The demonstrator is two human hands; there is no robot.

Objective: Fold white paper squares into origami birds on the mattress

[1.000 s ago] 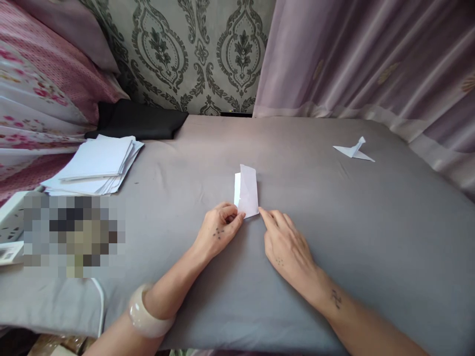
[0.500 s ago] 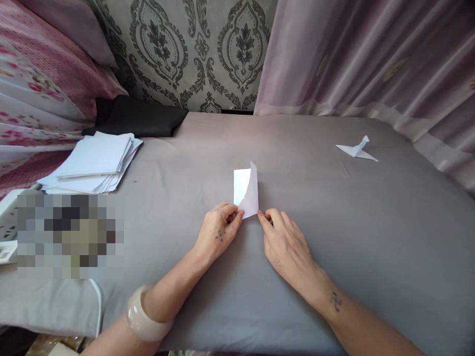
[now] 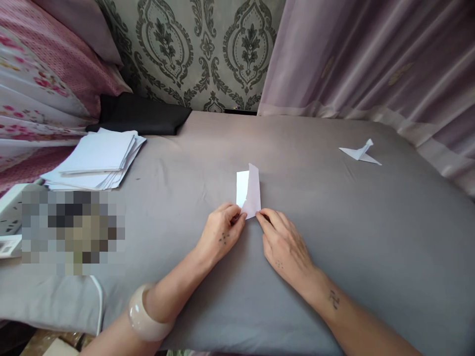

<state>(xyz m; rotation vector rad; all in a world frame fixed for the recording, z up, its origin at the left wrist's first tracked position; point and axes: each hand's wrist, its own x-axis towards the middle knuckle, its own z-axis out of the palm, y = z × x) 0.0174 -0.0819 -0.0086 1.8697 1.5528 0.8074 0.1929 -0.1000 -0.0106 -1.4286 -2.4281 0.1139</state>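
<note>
A small folded sheet of white paper lies on the grey cloth in front of me, its right part turned over toward the left with the free edge standing up a little. My left hand pinches the near left corner of the paper between thumb and fingers. At the near right corner, my right hand pinches the fold with thumb and forefinger. The fingertips of both hands are close together along the paper's near edge.
A folded white paper figure lies at the far right. To the left are a stack of white paper, a black cloth and a white power strip. A blurred-out patch hides something near the strip. Curtains hang behind.
The folded-over flap has come down flatter over the paper. My right thumb and forefinger have closed in on the near right corner; the left hand keeps its pinch. The view shifted slightly.
</note>
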